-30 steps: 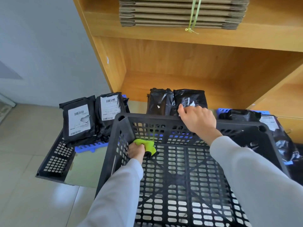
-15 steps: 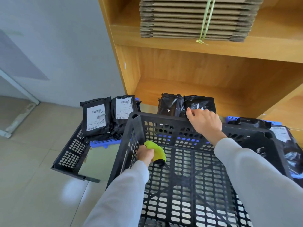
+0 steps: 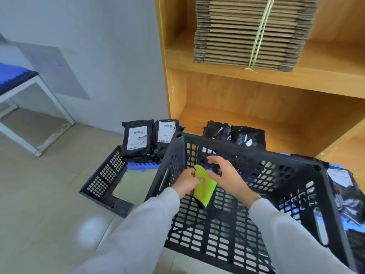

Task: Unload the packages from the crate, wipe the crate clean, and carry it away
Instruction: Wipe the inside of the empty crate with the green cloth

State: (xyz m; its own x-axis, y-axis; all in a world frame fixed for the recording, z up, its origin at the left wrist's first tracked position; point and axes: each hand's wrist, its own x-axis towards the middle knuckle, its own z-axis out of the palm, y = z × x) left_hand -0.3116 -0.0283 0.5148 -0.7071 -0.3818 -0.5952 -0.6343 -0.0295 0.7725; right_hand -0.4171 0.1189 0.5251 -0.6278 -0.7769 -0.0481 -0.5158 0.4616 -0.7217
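An empty black lattice crate (image 3: 246, 153) stands in front of me. Inside it, near the far left corner, my left hand (image 3: 186, 181) grips a green wiping cloth (image 3: 203, 185) that hangs down. My right hand (image 3: 227, 174) hovers beside the cloth with spread fingers, its fingertips close to the cloth's top edge. Black packages with white labels (image 3: 137, 138) stand behind the crate on the left, two more black packages (image 3: 235, 133) lean in the bottom shelf bay, and others (image 3: 344, 190) lie to the right.
A black crate lid or tray (image 3: 102, 178) lies on the tiled floor at left with a blue piece (image 3: 143, 167) on it. A wooden shelf unit (image 3: 256, 84) holds a tied stack of flat cardboard (image 3: 250, 32). A white-framed table (image 3: 29, 89) stands far left.
My right hand has let go of the crate's far rim and come down beside the cloth. My left hand has lifted the cloth off the crate wall. The view has tilted upward.
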